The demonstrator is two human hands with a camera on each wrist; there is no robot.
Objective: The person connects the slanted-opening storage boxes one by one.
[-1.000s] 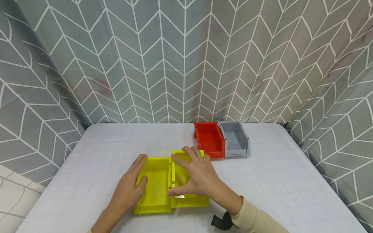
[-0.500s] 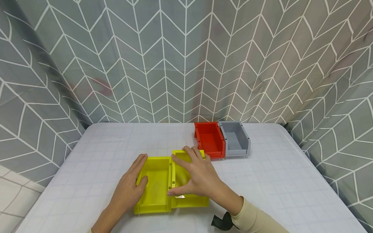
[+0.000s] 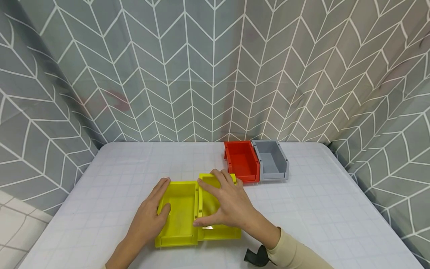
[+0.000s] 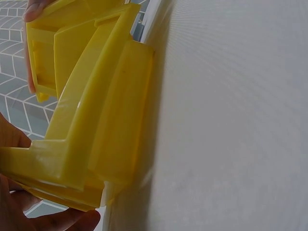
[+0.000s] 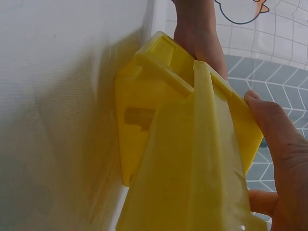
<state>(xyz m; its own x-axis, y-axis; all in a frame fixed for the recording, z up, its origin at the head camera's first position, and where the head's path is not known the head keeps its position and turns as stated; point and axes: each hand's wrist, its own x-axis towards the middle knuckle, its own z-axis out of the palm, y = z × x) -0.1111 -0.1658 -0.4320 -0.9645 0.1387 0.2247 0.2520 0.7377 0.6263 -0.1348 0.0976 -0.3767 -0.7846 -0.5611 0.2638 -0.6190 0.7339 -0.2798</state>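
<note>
Two yellow plastic storage bins stand side by side in the middle of the head view, their inner walls against each other. My left hand [image 3: 146,217] grips the outer wall of the left yellow bin [image 3: 181,209], thumb inside and fingers along the outside. Over the right yellow bin [image 3: 221,234] spreads my right hand [image 3: 232,203], its thumb at the inner wall and its fingers bent over the far right rim. This bin sits slightly farther back than the other. In the left wrist view, fingertips [image 4: 86,220] curl below the left bin's wall. The palm hides part of the right bin's inside.
Behind the yellow bins, a red bin [image 3: 242,164] and a grey bin [image 3: 271,160] stand together on the white-covered table [image 3: 336,216]. A black strap-like piece [image 3: 256,256] lies by the right sleeve. A grey patterned curtain [image 3: 211,74] surrounds the table's back and sides.
</note>
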